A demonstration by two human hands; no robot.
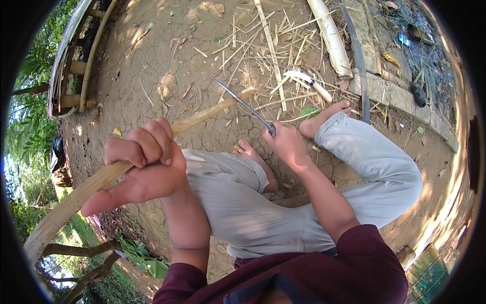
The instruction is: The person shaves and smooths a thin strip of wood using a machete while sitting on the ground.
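My left hand (147, 162) is wrapped round a long, pale wooden stick (71, 202). The stick slants from the lower left up to its cut far end, in front of my legs. In my right hand (287, 144), closed round its handle, is a narrow-bladed knife (244, 104). Its blade points up and left and crosses the stick close to the far end; whether the edge bites into the wood cannot be made out. A curved knife with a pale handle (321, 92) lies on the ground beyond my right foot (326, 119).
Strips and shavings (273, 55) litter the dirt ahead. A thick bamboo pole (331, 38) and a long dark blade (358, 55) lie at the right, beside a low block edging (405, 104). At the left stands a wooden frame (76, 66); green leaves (144, 257) lie lower left.
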